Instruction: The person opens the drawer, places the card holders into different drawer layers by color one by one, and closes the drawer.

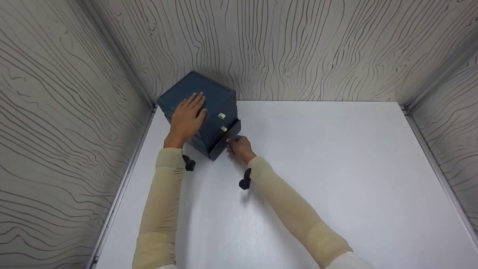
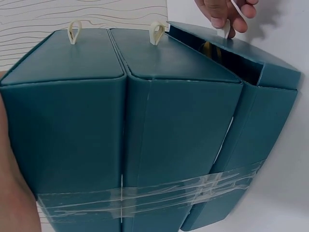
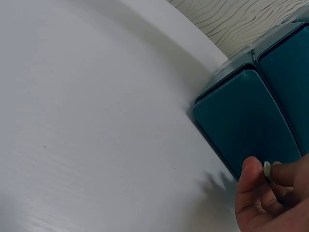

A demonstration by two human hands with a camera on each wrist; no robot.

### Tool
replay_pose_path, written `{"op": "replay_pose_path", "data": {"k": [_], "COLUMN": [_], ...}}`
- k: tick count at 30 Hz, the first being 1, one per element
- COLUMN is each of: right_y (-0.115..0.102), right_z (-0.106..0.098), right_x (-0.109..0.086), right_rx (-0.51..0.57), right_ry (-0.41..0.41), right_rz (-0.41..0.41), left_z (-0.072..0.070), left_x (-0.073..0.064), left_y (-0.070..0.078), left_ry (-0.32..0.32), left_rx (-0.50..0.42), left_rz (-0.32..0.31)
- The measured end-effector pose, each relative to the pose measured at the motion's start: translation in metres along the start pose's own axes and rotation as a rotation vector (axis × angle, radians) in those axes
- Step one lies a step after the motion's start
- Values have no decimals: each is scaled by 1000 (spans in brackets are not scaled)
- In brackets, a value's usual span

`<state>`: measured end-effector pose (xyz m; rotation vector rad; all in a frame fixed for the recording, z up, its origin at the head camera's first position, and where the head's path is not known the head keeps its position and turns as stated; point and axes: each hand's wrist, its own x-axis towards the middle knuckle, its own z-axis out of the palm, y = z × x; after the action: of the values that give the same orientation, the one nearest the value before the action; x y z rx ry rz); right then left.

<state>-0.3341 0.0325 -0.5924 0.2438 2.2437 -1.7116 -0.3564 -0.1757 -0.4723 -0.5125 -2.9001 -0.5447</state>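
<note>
A dark teal stack of three drawer boxes (image 1: 198, 89) stands at the back left of the table, bound with clear tape (image 2: 159, 198). My left hand (image 1: 186, 119) rests on its top with the fingers laid out straight. At the lowest level, the bottom drawer (image 2: 280, 72) is pulled partly out. Something yellowish (image 2: 207, 50) shows in its dark gap, too little to identify. My right hand (image 1: 241, 147) pinches the cream pull tab (image 3: 267, 170) of that drawer between thumb and finger. The upper two drawers are closed, each with a cream loop tab (image 2: 156, 34).
The white tabletop (image 1: 321, 168) stretches to the right and front of the boxes. Wood-grain patterned walls (image 1: 280, 48) rise behind and on both sides, close to the boxes at the back left. A small black wrist camera (image 1: 245, 181) sits on each sleeve.
</note>
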Motion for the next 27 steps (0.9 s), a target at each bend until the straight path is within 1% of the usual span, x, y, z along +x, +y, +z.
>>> {"op": "replay_pose_path", "data": {"k": [2,4,8,10,18,24,27], "right_y": [-1,-3,-5,-5,-2,1,1], "right_z": [1,2,4,5,5,4,2], "right_x": [0,0,-1,0,4,4,2], "right_rx": [11,44,128,140,121,60,51], "right_ry": [-7,-23,-80,-106,-144,-101,-88], "right_rz": [3,7,4,2,-9,-15,-19], "left_z": [0,-1,-1,-1,0,0,0], "left_x": [0,1,1,1,0,-1,-1], "left_y": [0,0,0,0,-1,1,1], "left_ry": [-1,-3,-2,-1,12,12,13], "left_rx": [3,0,-7,-6,8,-4,-6], "left_rz": [-1,-4,-6,-8,-10,-6,-8]}}
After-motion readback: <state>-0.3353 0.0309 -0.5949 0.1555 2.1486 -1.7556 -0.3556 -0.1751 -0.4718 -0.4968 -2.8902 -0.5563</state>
